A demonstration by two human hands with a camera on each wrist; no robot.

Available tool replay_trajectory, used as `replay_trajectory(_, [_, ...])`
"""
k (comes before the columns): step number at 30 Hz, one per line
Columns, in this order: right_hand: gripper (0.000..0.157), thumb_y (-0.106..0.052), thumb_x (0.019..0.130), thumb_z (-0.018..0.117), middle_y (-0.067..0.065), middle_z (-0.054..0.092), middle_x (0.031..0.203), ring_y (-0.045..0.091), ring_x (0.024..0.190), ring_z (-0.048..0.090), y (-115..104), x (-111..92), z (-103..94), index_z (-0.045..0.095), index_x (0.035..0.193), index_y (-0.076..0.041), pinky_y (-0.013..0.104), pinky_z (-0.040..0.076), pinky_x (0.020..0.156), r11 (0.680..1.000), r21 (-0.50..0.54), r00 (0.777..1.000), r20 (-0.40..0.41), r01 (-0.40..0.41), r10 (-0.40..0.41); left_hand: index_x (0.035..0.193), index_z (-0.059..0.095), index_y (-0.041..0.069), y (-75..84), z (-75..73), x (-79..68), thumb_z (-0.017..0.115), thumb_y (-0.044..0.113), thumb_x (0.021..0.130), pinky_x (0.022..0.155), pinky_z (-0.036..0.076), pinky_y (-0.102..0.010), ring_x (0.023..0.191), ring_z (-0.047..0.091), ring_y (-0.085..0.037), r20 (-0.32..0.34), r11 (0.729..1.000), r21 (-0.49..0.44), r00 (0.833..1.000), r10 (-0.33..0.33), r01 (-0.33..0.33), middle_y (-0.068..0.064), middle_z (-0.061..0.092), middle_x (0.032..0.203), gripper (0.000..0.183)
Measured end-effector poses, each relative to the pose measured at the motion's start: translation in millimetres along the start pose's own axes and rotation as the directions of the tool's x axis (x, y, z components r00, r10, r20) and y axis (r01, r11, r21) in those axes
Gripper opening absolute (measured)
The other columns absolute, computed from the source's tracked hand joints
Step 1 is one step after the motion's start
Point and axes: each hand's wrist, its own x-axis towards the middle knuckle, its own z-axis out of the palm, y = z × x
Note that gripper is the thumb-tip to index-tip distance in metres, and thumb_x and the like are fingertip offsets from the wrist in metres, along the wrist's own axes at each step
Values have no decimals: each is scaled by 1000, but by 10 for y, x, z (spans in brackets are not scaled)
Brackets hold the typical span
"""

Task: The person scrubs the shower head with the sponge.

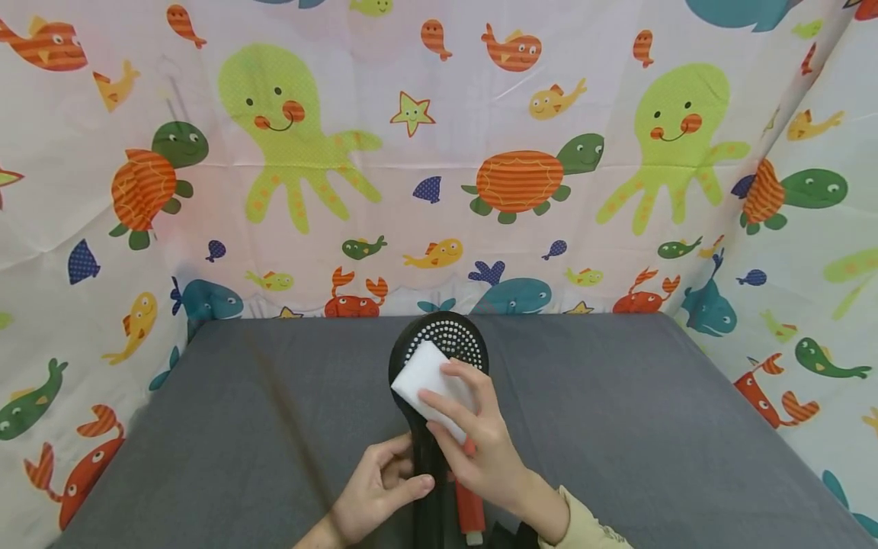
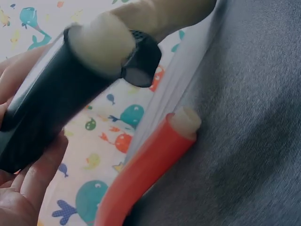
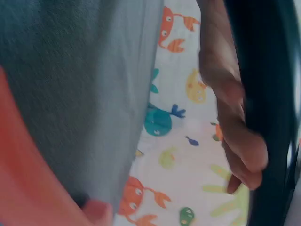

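Left hand (image 1: 391, 482) has the black shower head (image 1: 420, 428) over mid-bench (image 1: 583, 419), right hand (image 1: 488, 442) pinches the white sponge (image 1: 425, 379) against its far end — I'd hold steady and rub lightly, minding the red tube (image 1: 469, 503) on the right

Soft, bright light fills the place, spread evenly over the printed cloth (image 1: 411, 206), which looks faintly pink in the middle; where it comes from, I can't tell. The white sponge (image 1: 424, 370) is nearly washed out, while the grey table (image 1: 604, 412) sits darker, a brownish smeared streak crossing its left half. Down at the wrists it's dimmer and cooler: a broad shadow on the table, pale glare along the black handle (image 3: 270, 108), blur at its far end, and the red tube (image 3: 28, 165) soft-edged.
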Motion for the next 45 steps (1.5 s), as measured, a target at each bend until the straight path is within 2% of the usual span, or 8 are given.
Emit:
replay_trajectory(6, [27,-20,95,52,20,44,129,40,122,38,118,159,-57,60,120,-13,54,37,93,987,-146,994,94,71,-58,132,35,-15,-17,31,-3,44,-10,92,84,50,-37,100,60,-33,57,998,-38,997,-57,59,-30,51,120,42])
replay_trajectory(13, [42,-4,82,66,19,41,131,37,120,36,404,144,-251,59,123,-12,56,35,87,946,-271,982,7,-180,189,135,32,-14,9,59,-15,41,-5,94,89,47,-36,104,59,-33,36,972,-165,986,-163,167,-34,48,123,43])
replay_trajectory(18, [41,-3,82,64,21,42,128,36,117,36,353,-93,-254,60,122,-10,56,35,85,937,-257,964,56,-238,260,135,30,-15,40,4,-11,37,-2,96,83,51,-34,103,61,-28,-11,954,-221,977,-213,205,-21,57,119,42])
replay_trajectory(23, [31,-14,91,57,15,42,129,30,119,36,151,-199,-142,60,121,-14,51,38,87,971,-147,959,189,-187,213,129,34,-19,13,-62,-9,38,-5,95,76,53,-33,98,62,-29,-1,960,-212,982,-188,183,-23,58,114,37])
replay_trajectory(27, [28,-19,95,52,13,43,130,31,123,36,111,-59,-61,59,122,-16,50,33,97,992,-105,960,263,-72,98,128,36,-17,-49,-82,-27,36,-7,94,77,53,-32,97,63,-27,91,948,-254,980,-175,193,-25,57,112,35])
replay_trajectory(33, [37,-6,85,64,15,44,130,34,122,37,365,147,-142,61,121,-14,54,33,91,959,-252,977,132,-129,166,133,28,-19,-86,-54,-32,32,-9,95,87,49,-33,103,61,-27,193,925,-321,970,-146,203,-19,55,120,40])
replay_trajectory(38, [42,2,80,65,20,44,126,37,115,39,479,-25,-258,61,120,-9,55,32,83,919,-297,962,-1,-260,272,134,29,-18,-40,-85,-33,32,-6,95,83,50,-31,103,61,-29,101,940,-284,981,-166,189,-19,57,120,41])
replay_trajectory(45, [30,-17,92,54,17,43,126,32,116,37,216,-320,-147,60,121,-13,52,34,85,954,-201,962,110,-223,248,133,32,-17,-25,-145,-16,35,-4,95,77,52,-31,102,61,-30,25,952,-228,978,-207,207,-22,57,118,40])
